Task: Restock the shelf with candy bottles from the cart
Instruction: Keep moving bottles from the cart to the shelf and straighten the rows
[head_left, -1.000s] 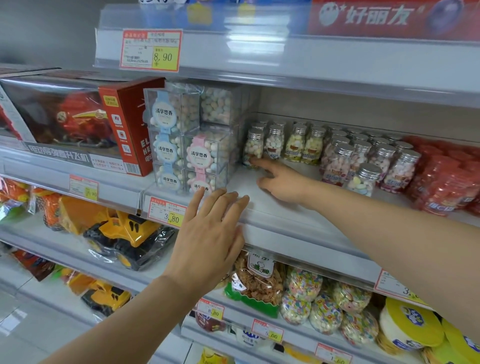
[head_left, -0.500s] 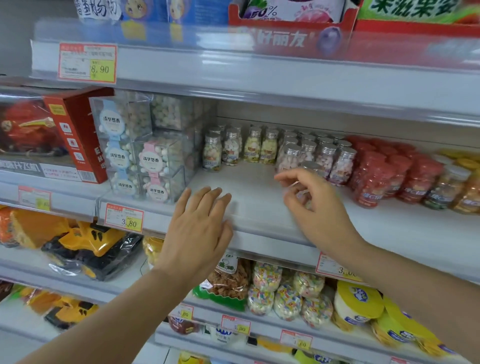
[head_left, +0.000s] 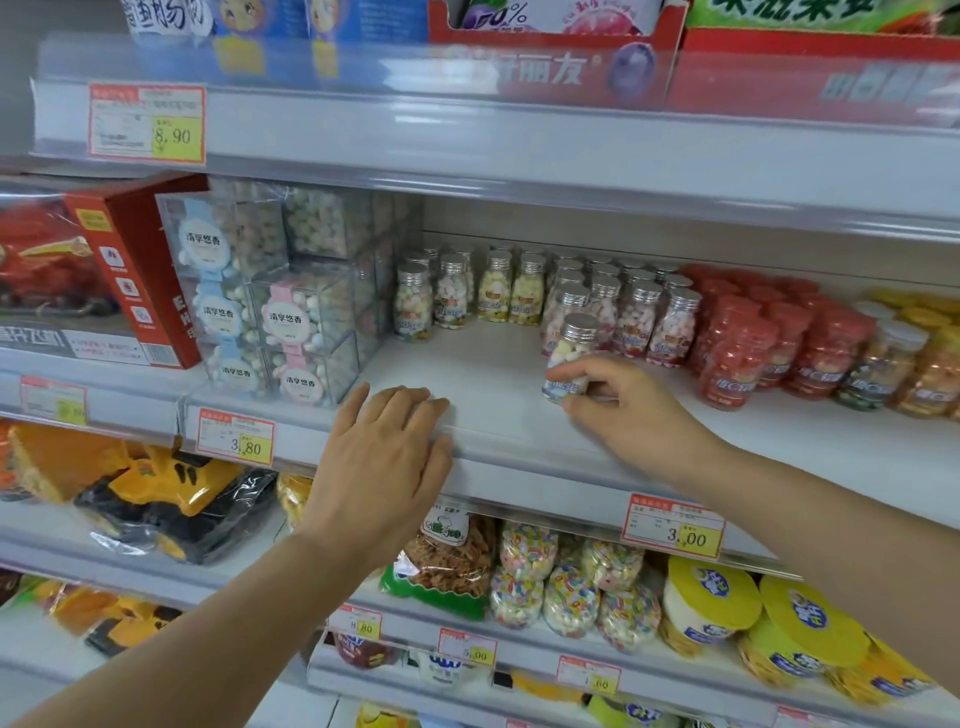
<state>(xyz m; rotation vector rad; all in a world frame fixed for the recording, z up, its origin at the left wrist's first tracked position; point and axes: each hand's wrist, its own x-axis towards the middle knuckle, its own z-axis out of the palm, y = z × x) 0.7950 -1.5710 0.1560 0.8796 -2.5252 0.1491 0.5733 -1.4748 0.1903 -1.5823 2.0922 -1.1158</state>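
White shelf (head_left: 493, 374) bears the released left hand (head_left: 384, 467); right hand (head_left: 636, 418)'s fingers (head_left: 563, 372) grasp a candy bottle (head_left: 572, 340).

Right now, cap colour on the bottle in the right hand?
Shiny silver cap, best seen in the head view.

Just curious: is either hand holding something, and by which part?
The right hand pinches a silver-capped candy bottle by its lower body; the left hand holds nothing.

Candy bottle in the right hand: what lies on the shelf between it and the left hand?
Only bare white shelf between the candy bottle and the left hand, as the head view shows.
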